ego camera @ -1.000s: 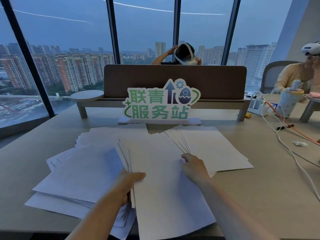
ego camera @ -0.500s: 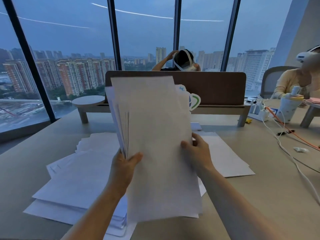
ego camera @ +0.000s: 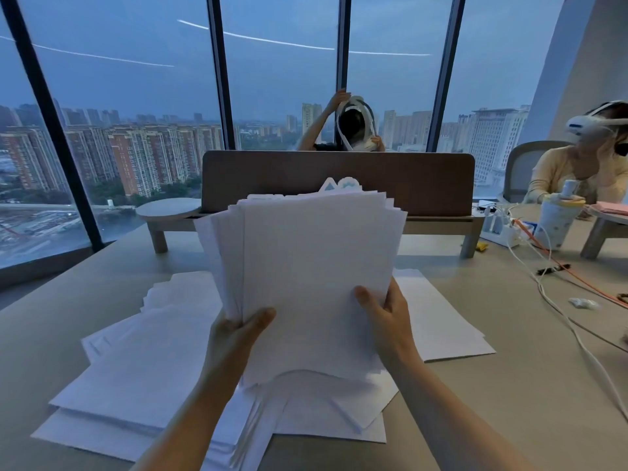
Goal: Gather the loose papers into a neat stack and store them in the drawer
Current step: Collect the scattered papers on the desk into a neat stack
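Observation:
I hold a fanned bundle of white papers (ego camera: pixel 312 266) upright in front of me, its bottom edge resting on sheets that lie on the table. My left hand (ego camera: pixel 234 338) grips its lower left edge, thumb on the front. My right hand (ego camera: pixel 387 317) grips the lower right edge. More loose papers (ego camera: pixel 136 362) lie spread over the beige table (ego camera: pixel 509 385) to the left, and further sheets (ego camera: pixel 441 321) lie to the right. No drawer is in view.
A brown desk divider (ego camera: pixel 421 181) on a wooden riser stands behind the bundle, a sign's top peeking over the papers. Cables (ego camera: pixel 557 311), a power strip (ego camera: pixel 499 229) and a bottle (ego camera: pixel 557 222) sit at the right. Two people wearing headsets sit beyond.
The bundle went from lying flat on the table to standing upright in both hands. It now looks squarer to me, with its sheets fanned out at the top.

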`<action>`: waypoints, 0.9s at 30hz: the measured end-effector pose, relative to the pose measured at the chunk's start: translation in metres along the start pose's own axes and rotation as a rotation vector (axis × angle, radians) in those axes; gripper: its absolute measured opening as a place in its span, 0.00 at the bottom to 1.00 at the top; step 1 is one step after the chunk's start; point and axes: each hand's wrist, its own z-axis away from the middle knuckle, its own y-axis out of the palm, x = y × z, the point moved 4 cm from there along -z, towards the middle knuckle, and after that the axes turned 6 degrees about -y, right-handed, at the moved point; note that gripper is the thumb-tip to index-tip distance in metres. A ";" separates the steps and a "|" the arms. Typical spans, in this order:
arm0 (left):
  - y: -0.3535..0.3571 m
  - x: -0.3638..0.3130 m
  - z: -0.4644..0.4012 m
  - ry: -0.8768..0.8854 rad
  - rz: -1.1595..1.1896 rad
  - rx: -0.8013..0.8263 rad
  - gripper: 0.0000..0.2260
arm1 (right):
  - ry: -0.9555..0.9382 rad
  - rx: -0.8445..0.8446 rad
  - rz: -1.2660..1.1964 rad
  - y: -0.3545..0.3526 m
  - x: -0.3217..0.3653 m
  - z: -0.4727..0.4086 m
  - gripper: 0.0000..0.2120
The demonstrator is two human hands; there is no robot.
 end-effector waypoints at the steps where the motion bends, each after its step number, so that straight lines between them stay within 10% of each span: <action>1: 0.001 0.000 -0.001 0.002 0.008 0.002 0.26 | -0.016 0.006 -0.016 0.002 0.001 -0.001 0.13; 13: -0.006 0.010 -0.010 -0.003 -0.211 -0.081 0.03 | 0.033 0.146 0.058 0.008 0.004 -0.011 0.11; 19: -0.030 0.022 -0.011 -0.132 -0.090 -0.106 0.06 | 0.117 0.219 0.885 -0.036 -0.027 -0.032 0.12; 27: -0.042 0.067 -0.007 -0.362 -0.017 -0.097 0.18 | 0.435 0.490 1.304 -0.041 -0.070 -0.014 0.33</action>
